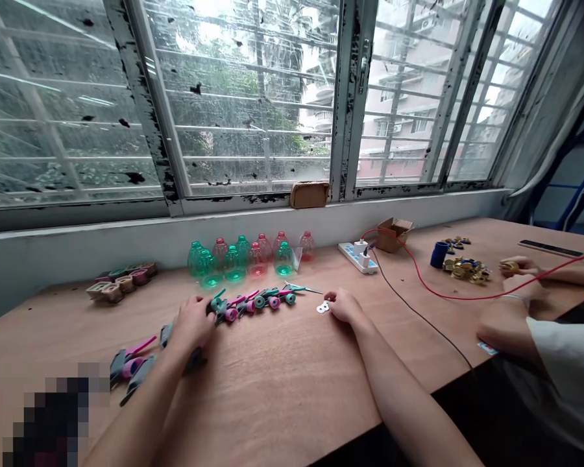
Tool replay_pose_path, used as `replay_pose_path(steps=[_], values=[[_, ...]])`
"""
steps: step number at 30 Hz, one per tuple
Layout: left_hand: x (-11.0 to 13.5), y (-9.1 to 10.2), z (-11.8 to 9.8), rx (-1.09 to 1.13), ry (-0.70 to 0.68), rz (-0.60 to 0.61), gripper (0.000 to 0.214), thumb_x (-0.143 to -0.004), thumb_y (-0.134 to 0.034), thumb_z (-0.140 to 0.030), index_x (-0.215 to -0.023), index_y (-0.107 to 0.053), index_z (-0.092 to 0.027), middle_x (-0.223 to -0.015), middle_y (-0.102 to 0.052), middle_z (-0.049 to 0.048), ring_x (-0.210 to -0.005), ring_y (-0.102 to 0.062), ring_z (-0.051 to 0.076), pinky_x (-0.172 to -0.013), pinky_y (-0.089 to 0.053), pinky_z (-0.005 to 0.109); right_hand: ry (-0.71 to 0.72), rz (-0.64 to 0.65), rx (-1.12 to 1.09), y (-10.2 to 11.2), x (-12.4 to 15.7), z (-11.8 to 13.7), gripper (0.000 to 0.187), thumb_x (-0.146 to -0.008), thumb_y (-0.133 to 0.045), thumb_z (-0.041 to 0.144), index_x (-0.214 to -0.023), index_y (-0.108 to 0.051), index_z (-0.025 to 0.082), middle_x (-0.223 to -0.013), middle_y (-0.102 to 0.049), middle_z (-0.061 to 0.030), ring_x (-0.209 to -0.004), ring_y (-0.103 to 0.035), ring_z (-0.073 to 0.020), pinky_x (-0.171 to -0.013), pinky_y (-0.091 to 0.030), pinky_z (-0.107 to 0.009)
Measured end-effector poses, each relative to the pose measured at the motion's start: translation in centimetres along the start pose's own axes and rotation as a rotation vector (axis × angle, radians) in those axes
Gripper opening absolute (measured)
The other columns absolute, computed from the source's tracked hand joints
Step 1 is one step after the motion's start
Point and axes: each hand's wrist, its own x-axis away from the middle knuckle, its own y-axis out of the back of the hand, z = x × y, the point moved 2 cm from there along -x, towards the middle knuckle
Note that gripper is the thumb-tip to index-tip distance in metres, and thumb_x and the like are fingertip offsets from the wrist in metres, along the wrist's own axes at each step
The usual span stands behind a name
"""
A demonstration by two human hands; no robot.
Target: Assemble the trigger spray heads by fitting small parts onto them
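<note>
Touching teal-and-pink plastic parts (253, 301) with the left hand (192, 322)

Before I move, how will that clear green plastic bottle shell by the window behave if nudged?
The clear green plastic bottle shell looks thin-walled, so it is probably light and would tip easily. Its round body would likely roll once down. It stands close to the red-tinted shell, so it might knock it.

Left hand (191, 323) pressed against a cluster of teal and pink plastic parts (255, 303) — right hand (343, 306) just beside a small white piece (322, 307). Behind, green and red bottles (238, 259); farther right, a power strip (357, 257) and a co-worker's hands (513, 275) near gold parts (466, 270).
</note>
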Motion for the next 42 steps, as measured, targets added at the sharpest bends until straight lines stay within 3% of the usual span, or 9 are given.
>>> replay_pose_path(steps=[3,7,13,17,21,25,35,38,42], values=[[-0.8,-0.2,1.2,-0.004,-0.046,0.126,0.036,-0.075,-0.049,-0.028,-0.106,-0.066,-0.019,-0.113,-0.058,0.0127,-0.107,-0.054,0.031,-0.093,-0.041,0.038,-0.003,0.003,-0.007,0.0,0.0,0.0,0.025,-0.071,-0.060,0.012,-0.089,-0.074,0.021,-0.093,-0.069,-0.0053,-0.086,-0.062,-0.0172,-0.073,-0.043,-0.022],[-0.9,-0.1,1.1,0.104,-0.144,0.213,0.036,-0.072,-0.052,-0.027,-0.105,-0.065,-0.021,-0.113,-0.061,0.0091,-0.103,-0.058,0.027,-0.091,-0.043,0.032,-0.014,0.011,-0.016,0.0,0.0,-0.1,0.024,-0.070,-0.061,0.015,-0.089,-0.074,0.022,-0.091,-0.070,-0.0048,-0.082,-0.062,-0.0167,-0.069,-0.042,-0.022],[-1.6,1.6,2.7,0.159,-0.119,0.224,0.044,-0.074,-0.049,-0.039,-0.114,-0.059,-0.024,-0.110,-0.063,0.0055,-0.087,-0.062,0.022,-0.080,-0.047,0.029,-0.026,0.015,-0.017,-0.2,-0.2,-0.2,0.024,-0.070,-0.061,0.017,-0.090,-0.075,0.022,-0.092,-0.070,-0.0051,-0.082,-0.062,-0.0171,-0.068,-0.042,-0.023],[-2.2,3.8,5.0,0.106,-0.042,0.205,0.044,-0.072,-0.046,-0.035,-0.109,-0.062,-0.020,-0.109,-0.065,0.0074,-0.088,-0.063,0.023,-0.078,-0.048,0.030,-0.034,0.020,-0.023,-0.2,-0.1,-0.2,0.025,-0.070,-0.061,0.017,-0.090,-0.074,0.022,-0.090,-0.069,-0.0048,-0.082,-0.061,-0.0174,-0.066,-0.041,-0.023],[-1.7,4.8,6.7,0.081,-0.018,0.375,0.044,-0.065,-0.047,-0.029,-0.102,-0.067,-0.020,-0.107,-0.067,0.0074,-0.093,-0.062,0.026,-0.080,-0.048,0.032,-0.039,0.033,-0.034,-0.1,0.0,-0.1,0.023,-0.070,-0.061,0.019,-0.088,-0.074,0.023,-0.086,-0.068,-0.0039,-0.079,-0.061,-0.0167,-0.064,-0.039,-0.023],[-0.4,4.3,7.0,0.105,-0.058,0.515,0.043,-0.059,-0.050,-0.029,-0.095,-0.072,-0.021,-0.119,-0.062,0.0068,-0.098,-0.061,0.028,-0.078,-0.050,0.030,-0.053,0.047,-0.038,-0.2,0.0,-0.1,0.023,-0.070,-0.061,0.018,-0.088,-0.074,0.023,-0.084,-0.068,-0.0035,-0.075,-0.060,-0.0159,-0.061,-0.038,-0.023],[1.1,3.3,5.6,-0.050,-0.051,0.428,0.027,-0.054,-0.056,-0.023,-0.076,-0.069,-0.018,-0.106,-0.067,0.0108,-0.101,-0.059,0.032,-0.086,-0.046,0.037,-0.060,0.044,-0.027,0.1,0.0,0.0,0.024,-0.071,-0.060,0.018,-0.089,-0.074,0.023,-0.087,-0.069,-0.0036,-0.079,-0.060,-0.0161,-0.066,-0.039,-0.023],[0.9,3.3,6.1,-0.053,-0.041,0.409,0.019,-0.059,-0.056,-0.027,-0.072,-0.066,-0.017,-0.096,-0.069,0.0119,-0.094,-0.060,0.034,-0.082,-0.047,0.040,-0.060,0.039,-0.030,0.1,0.0,0.0,0.024,-0.072,-0.059,0.018,-0.089,-0.074,0.023,-0.087,-0.069,-0.0037,-0.080,-0.061,-0.0163,-0.065,-0.039,-0.022],[-0.3,4.4,7.3,0.018,-0.009,0.279,0.024,-0.065,-0.053,-0.036,-0.074,-0.066,-0.017,-0.091,-0.069,0.0125,-0.093,-0.061,0.035,-0.083,-0.047,0.042,-0.064,0.030,-0.039,0.0,-0.1,-0.3,0.024,-0.073,-0.057,0.017,-0.089,-0.074,0.023,-0.088,-0.070,-0.0042,-0.080,-0.061,-0.0163,-0.064,-0.039,-0.022]])
